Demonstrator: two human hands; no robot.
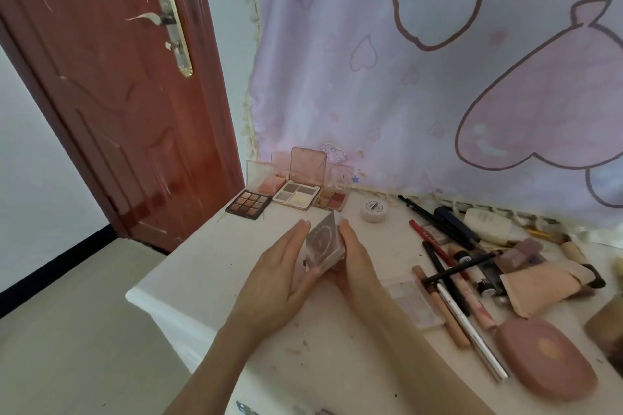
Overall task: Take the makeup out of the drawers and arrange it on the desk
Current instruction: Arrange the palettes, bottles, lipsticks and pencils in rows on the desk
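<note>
Both hands hold a clear compact (325, 244) between them, above the table (209, 259) near its middle. Left hand (279, 274): fingers straight along compact's left side, thumb under lower edge. Right hand (354, 258): cups right side, fingers mostly hidden behind it. L to R: brown door (111, 111) behind; 9-pan dark palette (248, 204) at back-left corner, 4-pan palette (296, 195) w/ lid up just beside it, reddish palette (332, 200) next; small white jar (373, 210); pile of pencils (448, 266) and tubes; pink oval case (546, 359) near front right.
</note>
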